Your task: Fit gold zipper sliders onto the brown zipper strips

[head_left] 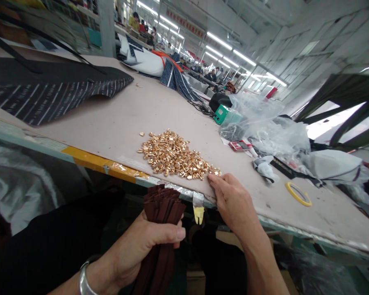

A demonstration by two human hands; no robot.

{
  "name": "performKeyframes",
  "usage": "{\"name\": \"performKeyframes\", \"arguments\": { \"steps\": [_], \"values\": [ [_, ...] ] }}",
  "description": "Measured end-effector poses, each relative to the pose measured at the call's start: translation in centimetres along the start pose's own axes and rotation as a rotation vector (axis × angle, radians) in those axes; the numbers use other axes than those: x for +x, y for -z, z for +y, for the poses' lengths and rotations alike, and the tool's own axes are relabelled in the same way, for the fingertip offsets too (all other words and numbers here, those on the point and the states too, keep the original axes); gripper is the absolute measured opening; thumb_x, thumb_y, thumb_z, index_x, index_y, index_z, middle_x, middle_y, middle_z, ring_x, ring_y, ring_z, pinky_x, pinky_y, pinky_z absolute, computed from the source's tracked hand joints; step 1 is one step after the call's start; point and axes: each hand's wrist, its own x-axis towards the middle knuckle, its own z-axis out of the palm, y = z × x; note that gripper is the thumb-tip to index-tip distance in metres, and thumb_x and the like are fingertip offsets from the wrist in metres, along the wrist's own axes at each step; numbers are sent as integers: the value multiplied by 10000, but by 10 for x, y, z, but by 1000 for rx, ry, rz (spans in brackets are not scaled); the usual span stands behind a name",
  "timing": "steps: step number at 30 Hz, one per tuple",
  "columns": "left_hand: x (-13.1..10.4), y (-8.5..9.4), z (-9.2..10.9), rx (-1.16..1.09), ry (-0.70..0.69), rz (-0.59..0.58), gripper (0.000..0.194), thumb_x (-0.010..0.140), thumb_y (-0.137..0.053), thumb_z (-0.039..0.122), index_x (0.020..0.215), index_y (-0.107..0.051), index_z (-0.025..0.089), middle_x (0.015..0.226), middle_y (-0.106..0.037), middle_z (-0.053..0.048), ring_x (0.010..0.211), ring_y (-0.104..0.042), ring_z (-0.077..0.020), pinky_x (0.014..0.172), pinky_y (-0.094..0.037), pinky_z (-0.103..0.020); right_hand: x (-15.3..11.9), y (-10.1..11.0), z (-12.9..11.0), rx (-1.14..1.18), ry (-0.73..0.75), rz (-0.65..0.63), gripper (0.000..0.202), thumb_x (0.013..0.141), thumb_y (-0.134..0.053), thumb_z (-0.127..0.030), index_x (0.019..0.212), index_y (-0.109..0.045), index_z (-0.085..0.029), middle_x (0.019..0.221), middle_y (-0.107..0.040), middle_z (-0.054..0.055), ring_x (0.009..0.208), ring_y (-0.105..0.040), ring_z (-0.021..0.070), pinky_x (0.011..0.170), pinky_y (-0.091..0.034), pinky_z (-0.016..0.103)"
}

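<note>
My left hand (147, 237) is wrapped round a bundle of dark brown fabric strips (164, 205), thumb across the front, with the cut ends pointing up just below the table edge. A silver bangle circles that wrist. On the table lies a heap of small shiny gold metal fittings (175, 155), too small to tell their exact kind. My right hand (230, 196) rests at the heap's near right end, fingers bent and drawn together, fingertips touching the pieces there. Whatever is pinched between them is hidden.
A yellow-tipped metal piece (198, 209) juts from the table edge between my hands. To the right are a yellow tape roll (298, 194), a red packet (240, 146), a green box (222, 114) and plastic bags (264, 119). Black striped material (55, 92) lies left.
</note>
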Motion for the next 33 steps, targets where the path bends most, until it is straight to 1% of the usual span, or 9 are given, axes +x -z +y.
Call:
{"name": "performKeyframes", "arguments": {
  "steps": [3, 7, 11, 15, 17, 20, 23, 29, 33],
  "values": [
    [0, -2, 1, 17, -7, -1, 165, 582, -729, 230, 627, -581, 170, 563, -530, 47, 505, -431, -87, 470, -317, -219, -5, 0, 4, 39, -45, 93, 239, 936, -516, -202, 1121, -667, -180, 838, -652, 60, 777, -636, 219, 725, -469, 324],
    [-1, -3, 3, 22, -11, -3, 165, 573, -720, 222, 622, -570, 173, 566, -528, 46, 505, -429, -89, 469, -320, -220, -7, 0, 8, 74, -101, 204, 87, 889, -618, -232, 903, -677, -170, 834, -717, 45, 765, -670, 205, 731, -480, 302],
    [0, -2, 2, 24, -15, -10, 150, 596, -715, 219, 645, -583, 167, 580, -524, 44, 520, -427, -87, 473, -318, -214, -7, 2, 10, -19, -66, 136, 129, 909, -578, -192, 924, -703, -162, 892, -727, 75, 836, -680, 239, 779, -482, 339],
    [0, -3, 2, -10, -26, -4, 171, 589, -730, 211, 668, -584, 173, 587, -530, 47, 536, -444, -93, 488, -332, -217, -8, 7, 9, -98, -91, 71, 152, 907, -577, -185, 959, -718, -165, 893, -726, 82, 820, -683, 265, 762, -484, 370],
    [-1, -3, 2, -23, -35, 1, 172, 589, -733, 211, 666, -583, 174, 587, -540, 45, 539, -454, -96, 495, -337, -221, -9, 7, 7, -72, -91, 102, 145, 901, -588, -190, 958, -721, -171, 903, -725, 77, 810, -681, 259, 750, -485, 365],
    [-2, -5, 3, -28, -41, -11, 157, 599, -726, 226, 652, -590, 170, 585, -555, 33, 540, -467, -103, 510, -348, -231, -8, 5, 2, 127, -63, 195, 151, 909, -581, -191, 998, -703, -175, 931, -724, 55, 793, -674, 200, 745, -491, 307],
    [-1, -9, 3, -16, -60, -32, 145, 597, -715, 233, 623, -590, 165, 569, -554, 26, 533, -464, -105, 511, -344, -236, -9, 3, -1, 261, -10, 173, 138, 915, -575, -183, 977, -697, -179, 941, -721, 42, 840, -667, 170, 782, -487, 266],
    [3, -10, 3, 3, -70, -2, 140, 610, -712, 212, 598, -583, 159, 555, -544, 30, 523, -455, -99, 498, -339, -231, -13, 3, 5, 64, -19, 95, 195, 931, -534, -181, 1006, -714, -173, 908, -699, 85, 863, -654, 233, 824, -475, 352],
    [-2, -6, -3, 7, -57, -2, 154, 657, -748, 213, 671, -607, 151, 599, -561, 34, 545, -484, -98, 509, -381, -223, -9, 6, -4, 93, -13, 119, 213, 927, -515, -157, 1000, -715, -161, 889, -688, 101, 855, -639, 236, 820, -473, 359]
  ]
}}
